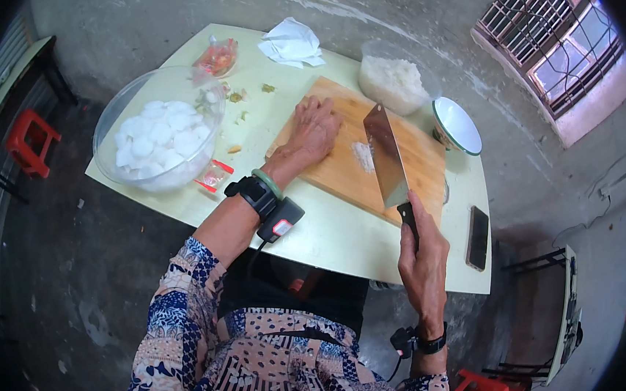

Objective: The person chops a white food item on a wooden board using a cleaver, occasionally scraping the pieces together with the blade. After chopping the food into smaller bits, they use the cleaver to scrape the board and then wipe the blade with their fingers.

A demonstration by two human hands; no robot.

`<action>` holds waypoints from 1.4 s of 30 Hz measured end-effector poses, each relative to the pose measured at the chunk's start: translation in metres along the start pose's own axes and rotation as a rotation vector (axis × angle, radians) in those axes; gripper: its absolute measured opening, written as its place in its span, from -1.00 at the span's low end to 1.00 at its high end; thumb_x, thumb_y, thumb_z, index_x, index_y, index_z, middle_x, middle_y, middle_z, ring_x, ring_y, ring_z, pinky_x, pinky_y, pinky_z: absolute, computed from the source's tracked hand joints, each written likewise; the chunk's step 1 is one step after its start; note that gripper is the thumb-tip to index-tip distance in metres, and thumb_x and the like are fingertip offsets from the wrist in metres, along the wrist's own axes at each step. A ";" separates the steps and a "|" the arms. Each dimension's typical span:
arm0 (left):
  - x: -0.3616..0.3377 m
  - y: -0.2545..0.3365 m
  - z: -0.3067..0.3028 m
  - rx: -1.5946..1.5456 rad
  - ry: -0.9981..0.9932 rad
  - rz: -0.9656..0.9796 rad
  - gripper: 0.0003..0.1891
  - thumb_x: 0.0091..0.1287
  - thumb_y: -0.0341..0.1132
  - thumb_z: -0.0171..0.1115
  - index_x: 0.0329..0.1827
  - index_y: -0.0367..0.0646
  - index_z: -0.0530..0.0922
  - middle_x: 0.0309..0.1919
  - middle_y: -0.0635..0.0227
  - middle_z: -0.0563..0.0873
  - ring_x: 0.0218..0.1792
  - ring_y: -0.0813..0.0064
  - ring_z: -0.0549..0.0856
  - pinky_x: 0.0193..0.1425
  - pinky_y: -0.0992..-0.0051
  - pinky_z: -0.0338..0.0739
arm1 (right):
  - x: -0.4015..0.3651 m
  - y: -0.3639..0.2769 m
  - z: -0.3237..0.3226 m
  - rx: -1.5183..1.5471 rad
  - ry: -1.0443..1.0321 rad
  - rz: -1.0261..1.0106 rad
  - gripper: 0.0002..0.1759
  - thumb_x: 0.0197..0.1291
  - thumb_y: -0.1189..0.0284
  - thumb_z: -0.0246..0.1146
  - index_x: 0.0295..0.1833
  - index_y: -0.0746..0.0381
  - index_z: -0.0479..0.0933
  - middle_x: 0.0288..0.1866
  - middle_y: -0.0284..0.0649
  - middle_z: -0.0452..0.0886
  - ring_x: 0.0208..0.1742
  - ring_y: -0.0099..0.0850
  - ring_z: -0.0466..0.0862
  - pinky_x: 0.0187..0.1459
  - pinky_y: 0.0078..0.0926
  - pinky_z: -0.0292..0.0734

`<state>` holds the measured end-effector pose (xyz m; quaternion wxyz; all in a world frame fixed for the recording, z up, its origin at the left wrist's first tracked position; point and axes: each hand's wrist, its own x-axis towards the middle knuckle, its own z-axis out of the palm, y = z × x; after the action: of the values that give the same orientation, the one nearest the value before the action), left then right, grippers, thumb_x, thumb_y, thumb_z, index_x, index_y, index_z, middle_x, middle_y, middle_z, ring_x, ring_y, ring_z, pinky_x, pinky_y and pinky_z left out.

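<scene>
My right hand is closed round the black handle of a cleaver, whose broad blade stands over the right part of a wooden cutting board. Just left of the blade lies a small heap of finely cut white food. My left hand rests on the board's left part with its fingers curled down; whatever may be under them is hidden.
Left on the table is a clear bowl of white round pieces. Behind the board sit a tub of shredded white food and an enamel bowl. A phone lies right; crumpled white paper lies behind.
</scene>
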<state>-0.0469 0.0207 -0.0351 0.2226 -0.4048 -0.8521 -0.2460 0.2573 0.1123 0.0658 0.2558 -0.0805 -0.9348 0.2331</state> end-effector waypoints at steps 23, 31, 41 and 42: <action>0.012 0.020 -0.022 -0.430 0.297 -0.116 -0.76 0.52 -0.15 0.35 -0.05 -0.17 0.70 -0.14 0.12 0.71 -0.02 0.02 0.66 0.16 0.08 0.56 | 0.002 -0.001 0.000 0.043 -0.058 0.066 -0.42 0.45 0.69 0.18 0.56 0.29 0.46 0.08 0.16 0.73 0.02 0.05 0.77 0.10 -0.18 0.63; 0.009 0.014 -0.017 -0.397 0.238 -0.102 -0.82 0.46 -0.22 0.40 -0.11 -0.16 0.70 -0.13 0.10 0.70 0.00 0.00 0.66 0.16 0.06 0.56 | 0.003 -0.001 -0.005 0.016 0.032 0.053 -0.44 0.44 0.70 0.19 0.54 0.32 0.47 0.06 0.19 0.73 0.03 0.14 0.76 0.09 -0.06 0.63; 0.005 0.016 -0.007 -0.395 0.137 -0.147 -0.82 0.46 -0.22 0.37 -0.16 -0.17 0.71 -0.14 0.06 0.67 0.02 -0.04 0.64 0.19 0.03 0.52 | 0.000 0.014 -0.003 -0.049 -0.037 0.004 -0.43 0.42 0.72 0.19 0.53 0.32 0.48 0.00 0.14 0.72 -0.04 0.06 0.76 0.05 -0.13 0.65; 0.006 0.014 -0.005 -0.397 0.134 -0.145 -0.82 0.46 -0.22 0.37 -0.16 -0.17 0.71 -0.14 0.06 0.67 0.02 -0.04 0.64 0.19 0.03 0.52 | 0.001 0.014 -0.003 -0.027 -0.033 0.002 -0.42 0.42 0.72 0.19 0.54 0.32 0.47 -0.01 0.14 0.72 -0.05 0.07 0.76 0.06 -0.14 0.65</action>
<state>-0.0380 0.0292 -0.0247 0.1763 -0.3611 -0.7970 -0.4508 0.2589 0.1261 0.0619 0.2391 -0.0810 -0.9419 0.2218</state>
